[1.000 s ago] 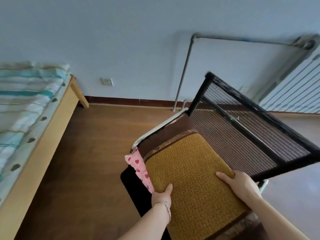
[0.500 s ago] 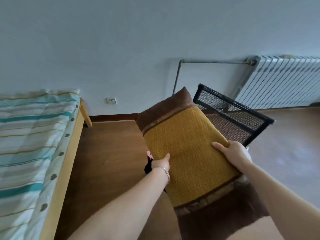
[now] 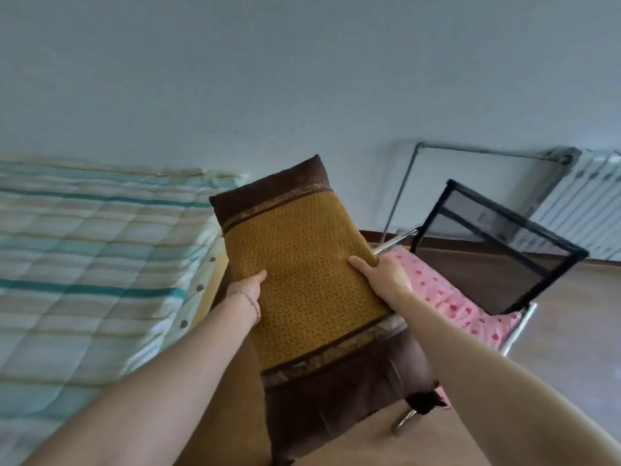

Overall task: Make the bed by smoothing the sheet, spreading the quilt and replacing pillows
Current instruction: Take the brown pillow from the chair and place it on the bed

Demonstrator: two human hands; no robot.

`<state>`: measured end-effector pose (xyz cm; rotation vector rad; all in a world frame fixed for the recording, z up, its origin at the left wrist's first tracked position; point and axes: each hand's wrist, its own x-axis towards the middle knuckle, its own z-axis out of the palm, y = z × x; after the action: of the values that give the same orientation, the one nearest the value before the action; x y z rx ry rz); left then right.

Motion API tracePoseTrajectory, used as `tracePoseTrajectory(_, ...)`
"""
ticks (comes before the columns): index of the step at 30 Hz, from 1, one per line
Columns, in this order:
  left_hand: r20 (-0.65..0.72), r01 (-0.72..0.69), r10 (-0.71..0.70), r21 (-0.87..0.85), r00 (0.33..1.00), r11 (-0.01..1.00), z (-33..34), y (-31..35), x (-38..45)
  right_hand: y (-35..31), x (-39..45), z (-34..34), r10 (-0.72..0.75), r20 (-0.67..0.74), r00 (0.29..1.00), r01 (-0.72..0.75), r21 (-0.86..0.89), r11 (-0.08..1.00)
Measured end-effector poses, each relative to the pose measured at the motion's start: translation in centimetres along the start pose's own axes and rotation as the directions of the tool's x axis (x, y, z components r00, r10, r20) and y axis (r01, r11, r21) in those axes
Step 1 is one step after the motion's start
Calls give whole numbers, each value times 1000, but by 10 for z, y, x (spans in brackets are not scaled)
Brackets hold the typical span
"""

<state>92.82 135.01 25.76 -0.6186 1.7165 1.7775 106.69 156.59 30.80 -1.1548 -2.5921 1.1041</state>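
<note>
A yellow woven pillow (image 3: 302, 264) with brown ends hangs in the air between the bed and a chair. My left hand (image 3: 247, 289) grips its left edge, thumb on top. My right hand (image 3: 383, 274) grips its right edge the same way. The striped teal and cream quilt (image 3: 84, 264) lies spread over the bed on the left. A pink pillow with red hearts (image 3: 447, 297) lies on the chair seat, to the right of the held pillow.
The black mesh chair (image 3: 497, 250) stands at the right, its chrome frame close to the bed's wooden side rail (image 3: 210, 287). A white radiator (image 3: 588, 210) and its pipe (image 3: 400, 193) run along the far wall. Wooden floor lies in between.
Both hands have lifted the yellow pillow off the chair and carried it left toward the bed. The pink pillow under it now shows on the seat.
</note>
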Motion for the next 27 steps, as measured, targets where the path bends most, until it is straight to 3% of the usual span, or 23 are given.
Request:
tracePoseTrajectory(7,-190,-22,-1,-121,982,992,-160,-24,-61,-60,-97,83,-137,177,975,135,23,991)
tracePoseTrajectory(18,-336,-90,13,-215,942,972,-400,-11,-109,-191,-210,237,-290,331,898,278,85,957)
tracePoseTrajectory(27,-439,-181,119,-102,890,978,-631,36,-132,-328,-313,392,-228,501,835,162,172,972)
